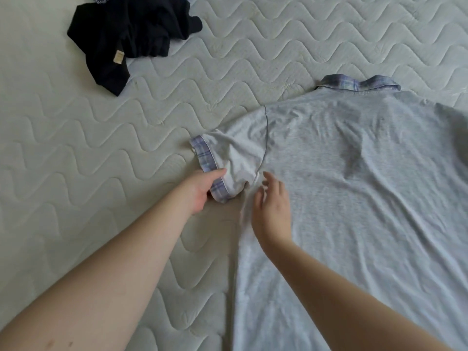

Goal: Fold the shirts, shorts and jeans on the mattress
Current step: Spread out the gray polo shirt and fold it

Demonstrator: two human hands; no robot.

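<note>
A pale grey shirt (354, 198) with a plaid collar and plaid sleeve cuff is lying spread back-up on my quilted mattress (101, 148), slightly wrinkled, while a crumpled dark garment (126, 39) is sitting well apart at the far left.

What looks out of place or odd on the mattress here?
Only the dark garment, crumpled in a heap at the far left of the mattress, unfolded. The grey shirt lies spread back-up, wrinkled; the left hand pinches its sleeve cuff. No damage.
</note>
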